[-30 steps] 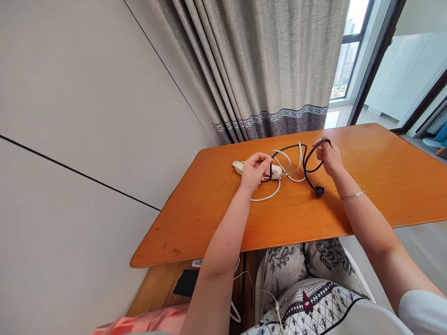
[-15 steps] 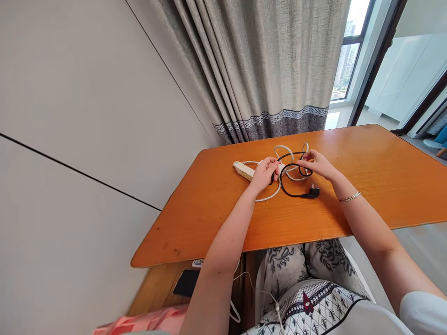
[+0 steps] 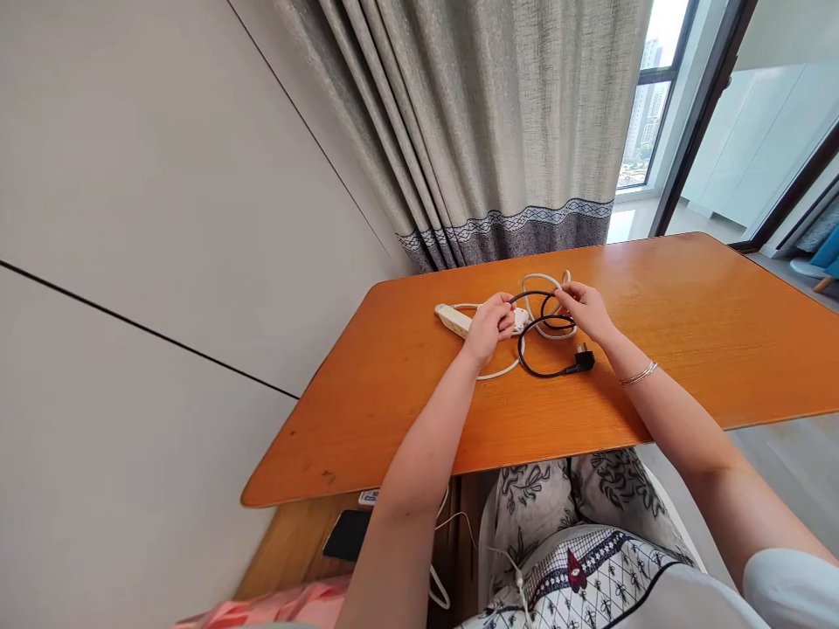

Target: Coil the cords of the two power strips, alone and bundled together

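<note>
A black power cord lies in loops on the wooden table, its black plug near me with the prongs pointing up. My left hand is closed on one part of this cord, its fingers hiding the end. Farther right, my right hand pinches the same cord, and a stretch of it runs between the two hands. A white power strip lies just left of my left hand, partly covered by it. Its white cable curls behind and under the black cord. A white plug end shows beside my left fingers.
The orange-brown table has rounded corners and meets the white wall panel on the left. Grey curtains hang behind it. Below the near edge, a dark phone lies on a wooden surface, near a thin white cable.
My left hand has raised its part of the black cord slightly. My right hand has shifted a little left, and the cord between the hands has changed shape.
</note>
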A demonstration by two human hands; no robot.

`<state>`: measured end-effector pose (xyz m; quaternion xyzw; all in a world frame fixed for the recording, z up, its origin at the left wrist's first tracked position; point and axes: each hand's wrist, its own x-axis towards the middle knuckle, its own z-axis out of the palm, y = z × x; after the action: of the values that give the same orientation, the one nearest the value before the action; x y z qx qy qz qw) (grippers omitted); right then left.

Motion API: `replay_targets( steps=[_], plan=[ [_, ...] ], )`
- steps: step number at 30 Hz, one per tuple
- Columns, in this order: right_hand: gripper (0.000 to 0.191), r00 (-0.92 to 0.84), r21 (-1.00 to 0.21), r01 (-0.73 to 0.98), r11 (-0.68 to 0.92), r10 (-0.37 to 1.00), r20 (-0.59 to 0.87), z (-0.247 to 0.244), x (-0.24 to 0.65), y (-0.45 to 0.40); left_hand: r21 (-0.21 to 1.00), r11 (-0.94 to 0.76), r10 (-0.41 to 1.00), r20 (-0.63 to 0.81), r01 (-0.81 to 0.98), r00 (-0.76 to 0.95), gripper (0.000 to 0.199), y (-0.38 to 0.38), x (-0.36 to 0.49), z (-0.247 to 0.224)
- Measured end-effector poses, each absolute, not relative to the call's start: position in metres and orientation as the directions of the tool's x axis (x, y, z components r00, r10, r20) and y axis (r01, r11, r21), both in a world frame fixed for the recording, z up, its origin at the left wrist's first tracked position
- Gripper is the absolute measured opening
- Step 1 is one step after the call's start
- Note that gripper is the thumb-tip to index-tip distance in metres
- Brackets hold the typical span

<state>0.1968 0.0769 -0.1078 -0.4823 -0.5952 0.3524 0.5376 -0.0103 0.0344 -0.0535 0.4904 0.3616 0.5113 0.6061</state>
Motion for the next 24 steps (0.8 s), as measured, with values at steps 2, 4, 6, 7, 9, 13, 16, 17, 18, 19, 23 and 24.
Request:
replay_targets(
  steps=[2, 4, 6, 7, 9, 13, 16, 17, 18, 19, 23, 24],
  plan=[
    [0.040, 0.125, -0.947, 0.221, 0.233, 0.956, 0.264, -0.112, 0.203, 0.082, 0.920, -0.049, 0.986, 0.106, -0.390, 0.127, 0.017, 0.033, -0.018, -0.038],
    [0.039, 0.186, -0.949, 0.255, 0.188, 0.953, 0.239, -0.116, 0.211, 0.087, 0.848, -0.149, 0.982, 0.186, -0.509, 0.022, 0.021, 0.031, -0.027, -0.019],
    [0.035, 0.225, -0.940, 0.301, 0.159, 0.946, 0.232, -0.122, 0.219, 0.092, 0.800, -0.247, 0.966, 0.248, -0.547, -0.073, 0.024, 0.029, -0.034, 0.002],
    [0.031, 0.243, -0.932, 0.333, 0.145, 0.942, 0.233, -0.124, 0.222, 0.094, 0.781, -0.285, 0.956, 0.272, -0.555, -0.109, 0.026, 0.027, -0.036, 0.011],
    [0.023, 0.280, -0.901, 0.413, 0.132, 0.923, 0.263, -0.129, 0.225, 0.099, 0.753, -0.335, 0.941, 0.296, -0.567, -0.163, 0.031, 0.023, -0.039, 0.027],
    [0.046, 0.316, -0.783, 0.586, 0.208, 0.832, 0.457, -0.136, 0.226, 0.102, 0.696, -0.426, 0.904, 0.336, -0.578, -0.262, 0.035, 0.018, -0.043, 0.044],
    [0.056, 0.210, -0.578, 0.763, 0.288, 0.736, 0.643, -0.134, 0.228, 0.097, 0.640, -0.510, 0.860, 0.380, -0.575, -0.340, 0.038, 0.014, -0.048, 0.048],
    [0.056, 0.122, -0.486, 0.812, 0.323, 0.721, 0.682, -0.132, 0.228, 0.094, 0.622, -0.532, 0.847, 0.392, -0.574, -0.360, 0.039, 0.012, -0.050, 0.049],
    [0.053, 0.013, -0.395, 0.842, 0.367, 0.718, 0.696, -0.129, 0.229, 0.091, 0.607, -0.550, 0.835, 0.404, -0.573, -0.374, 0.041, 0.011, -0.052, 0.050],
    [0.051, -0.101, -0.315, 0.853, 0.416, 0.724, 0.683, -0.125, 0.228, 0.088, 0.596, -0.565, 0.825, 0.416, -0.570, -0.382, 0.042, 0.009, -0.054, 0.050],
    [0.041, -0.398, -0.130, 0.849, 0.512, 0.782, 0.480, -0.105, 0.220, 0.076, 0.616, -0.591, 0.806, 0.482, -0.521, -0.344, 0.041, 0.004, -0.057, 0.049],
    [0.038, -0.419, -0.085, 0.864, 0.496, 0.803, 0.423, -0.100, 0.215, 0.073, 0.637, -0.587, 0.808, 0.494, -0.500, -0.321, 0.039, 0.004, -0.058, 0.049]
  ],
)
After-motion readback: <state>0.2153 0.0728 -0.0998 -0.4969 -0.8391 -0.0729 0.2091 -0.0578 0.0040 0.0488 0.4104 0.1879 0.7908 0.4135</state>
